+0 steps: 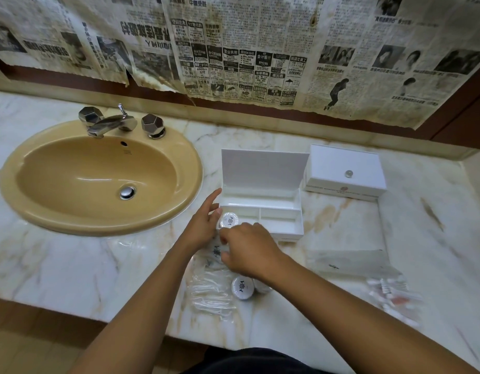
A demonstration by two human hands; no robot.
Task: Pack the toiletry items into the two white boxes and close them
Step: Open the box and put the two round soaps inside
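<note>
An open white box [282, 225] with its lid up and divided compartments stands on the marble counter. A second white box [344, 171], shut, with a small clear knob, stands to its right. My left hand [203, 222] holds a round white soap [229, 221] with a dark emblem at the open box's front left compartment, index finger pointing out. My right hand [249, 252] is closed on a clear printed sachet [216, 252] just in front of the box. Another round soap [242, 287] and a clear packet [209, 295] lie nearer the counter's edge.
A tan sink [98, 179] with a chrome faucet [112, 122] lies to the left. A flat clear bag [346, 261] and small wrapped items [392, 295] lie on the counter [71, 265] at right. Newspaper covers the wall behind.
</note>
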